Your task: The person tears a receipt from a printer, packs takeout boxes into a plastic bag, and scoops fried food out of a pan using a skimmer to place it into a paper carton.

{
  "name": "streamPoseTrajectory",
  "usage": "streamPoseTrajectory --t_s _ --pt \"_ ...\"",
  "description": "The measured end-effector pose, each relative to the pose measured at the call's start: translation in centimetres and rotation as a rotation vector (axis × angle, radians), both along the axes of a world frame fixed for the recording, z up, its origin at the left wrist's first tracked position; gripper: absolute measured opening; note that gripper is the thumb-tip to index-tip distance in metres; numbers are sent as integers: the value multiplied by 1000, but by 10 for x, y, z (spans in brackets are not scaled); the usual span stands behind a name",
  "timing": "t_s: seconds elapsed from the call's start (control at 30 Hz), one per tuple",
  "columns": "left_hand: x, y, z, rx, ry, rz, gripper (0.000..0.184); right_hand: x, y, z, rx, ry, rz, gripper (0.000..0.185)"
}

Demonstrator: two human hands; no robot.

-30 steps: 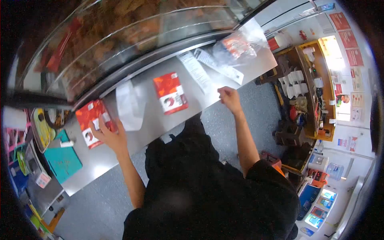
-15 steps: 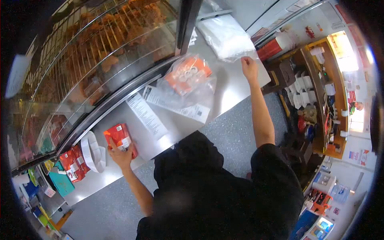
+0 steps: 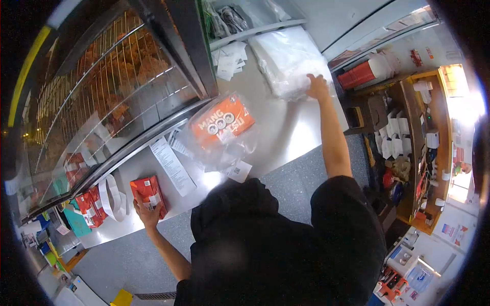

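Observation:
My left hand point(image 3: 147, 213) is around the lower end of a red box point(image 3: 147, 192) with a white label, which lies on the steel counter, fingers on one side and thumb on the other. My right hand point(image 3: 318, 86) reaches over the right edge of a stack of clear plastic bags point(image 3: 288, 53), its fingers apart; whether they touch the bags is hard to tell. Between my hands lies an orange box point(image 3: 224, 121) with white lettering inside a clear plastic bag. Printed receipts point(image 3: 172, 166) lie beside it, one partly under the bag.
A glass-fronted cabinet with wire racks of fried food point(image 3: 122, 71) borders the counter point(image 3: 278, 132). A white paper loop point(image 3: 113, 198) and red packets point(image 3: 92, 208) stand at the left end. Paper slips point(image 3: 230, 61) lie near a bin point(image 3: 240, 23). Wooden shelves point(image 3: 408, 148) stand at right.
My right hand has gone from closed fingertips at the bags' edge to spread fingers over it. My left hand stays at the red box. The view has shifted.

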State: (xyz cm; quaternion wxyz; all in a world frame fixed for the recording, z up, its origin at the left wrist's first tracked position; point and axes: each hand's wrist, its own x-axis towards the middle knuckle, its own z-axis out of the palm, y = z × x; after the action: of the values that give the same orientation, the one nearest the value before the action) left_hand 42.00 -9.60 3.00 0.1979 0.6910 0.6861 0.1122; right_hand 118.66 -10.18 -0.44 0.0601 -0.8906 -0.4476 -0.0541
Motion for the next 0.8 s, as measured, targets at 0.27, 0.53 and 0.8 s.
streamPoseTrajectory --t_s 0.27,0.53,0.8 --pt "12 4 6 -87 -61 51 113 24 -2 -8 420 97 -14 17" --pt "10 3 -2 -56 10 24 116 10 24 -13 671 391 16 20" --pt "6 0 -7 -16 59 56 114 -12 7 -30 359 60 113 18"
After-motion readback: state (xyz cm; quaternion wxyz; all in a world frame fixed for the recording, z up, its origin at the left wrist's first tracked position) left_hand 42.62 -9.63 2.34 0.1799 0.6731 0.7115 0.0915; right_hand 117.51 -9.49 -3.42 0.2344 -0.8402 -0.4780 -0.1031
